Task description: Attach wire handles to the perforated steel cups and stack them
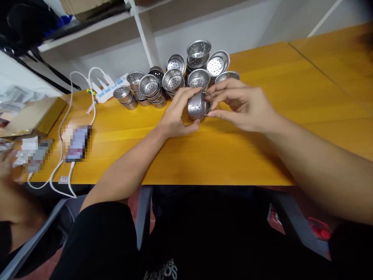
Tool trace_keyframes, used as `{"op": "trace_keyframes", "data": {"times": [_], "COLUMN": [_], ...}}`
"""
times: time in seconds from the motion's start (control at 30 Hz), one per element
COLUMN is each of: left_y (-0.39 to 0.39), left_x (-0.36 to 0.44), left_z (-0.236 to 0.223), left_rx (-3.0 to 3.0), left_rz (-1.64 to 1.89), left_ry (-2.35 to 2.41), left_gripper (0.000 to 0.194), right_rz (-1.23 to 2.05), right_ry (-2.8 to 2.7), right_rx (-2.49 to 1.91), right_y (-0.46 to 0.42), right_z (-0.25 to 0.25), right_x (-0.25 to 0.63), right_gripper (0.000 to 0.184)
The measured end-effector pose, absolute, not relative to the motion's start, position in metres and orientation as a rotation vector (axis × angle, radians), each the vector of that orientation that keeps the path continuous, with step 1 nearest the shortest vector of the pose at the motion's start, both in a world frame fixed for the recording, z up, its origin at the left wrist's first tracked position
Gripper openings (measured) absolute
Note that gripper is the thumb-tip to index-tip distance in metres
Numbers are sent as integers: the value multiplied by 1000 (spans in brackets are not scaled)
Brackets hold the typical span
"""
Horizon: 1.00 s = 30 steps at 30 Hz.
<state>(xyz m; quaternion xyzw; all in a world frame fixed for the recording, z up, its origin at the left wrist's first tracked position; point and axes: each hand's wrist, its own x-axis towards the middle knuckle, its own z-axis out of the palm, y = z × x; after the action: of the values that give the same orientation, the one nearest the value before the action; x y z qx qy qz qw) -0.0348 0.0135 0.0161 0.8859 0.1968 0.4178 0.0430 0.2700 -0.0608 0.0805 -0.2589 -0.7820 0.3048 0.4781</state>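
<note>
My left hand (177,113) grips a small perforated metal strainer cup (196,105) by its side, fingers over the top and thumb below. The cup is tilted on its side above the wooden table. At its right end, the fingertips of my right hand (243,104) are closed in a pinch. A thin wire-like piece shows by those fingertips, but I cannot make out its shape. Just behind my hands stand more strainer cups, several of them nested in stacks, such as the front stack (149,86) and the tall back stack (199,52).
A white power strip (112,88) with plugged-in cables lies left of the stacks. A phone (78,144) on a white cable and a cardboard box (35,116) are on the left of the table (221,155). Another person's arm (17,202) reaches in at far left. Shelving stands behind.
</note>
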Motion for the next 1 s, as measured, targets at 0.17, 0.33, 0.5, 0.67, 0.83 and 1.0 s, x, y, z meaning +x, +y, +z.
{"op": "trace_keyframes", "data": {"times": [0.17,0.33,0.5,0.67,0.83,1.0], "left_y": [21,27,24,23,22,18], "left_x": [-42,-46,-38,-30,-24,-23], "left_z": [9,-2,-8,-12,-15,-15], "left_rx": [2628,2416,2396,2352,2265,2266], "left_rz": [1298,1347,1236,1242,1256,1203], "left_ry": [660,912,926,914,918,933], "left_gripper": [108,123,119,111,104,99], "right_rz": [885,345,432,401,325,335], "right_ry": [-1838,-2046,-2609,-2605,-2301,-2206], "right_rx": [-606,-907,-1100,-1149,-1055,-916], "right_y": [-60,-50,-23,-21,-43,-54], "right_z": [83,91,85,79,81,76], "right_x": [274,302,334,331,306,289], "right_gripper": [41,44,45,39,58,58]}}
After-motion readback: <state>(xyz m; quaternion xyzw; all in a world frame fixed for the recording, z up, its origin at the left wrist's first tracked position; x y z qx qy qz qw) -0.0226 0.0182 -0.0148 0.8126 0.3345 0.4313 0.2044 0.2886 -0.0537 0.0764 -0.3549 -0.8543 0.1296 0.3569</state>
